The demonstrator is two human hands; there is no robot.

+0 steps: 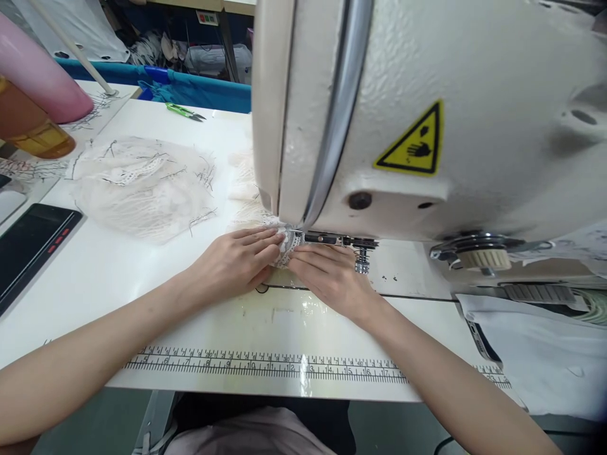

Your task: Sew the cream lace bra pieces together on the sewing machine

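My left hand and my right hand lie side by side on the white sewing table, fingers pressed flat on a small piece of white lace right under the head of the sewing machine. The lace runs back behind the machine head, where more of it lies. The needle area is hidden by the machine head. A metal presser part sits just beyond my right fingers.
A heap of white lace pieces in clear film lies at the left. A black control panel sits at the far left, green thread snips at the back. A ruler strip runs along the table's front edge.
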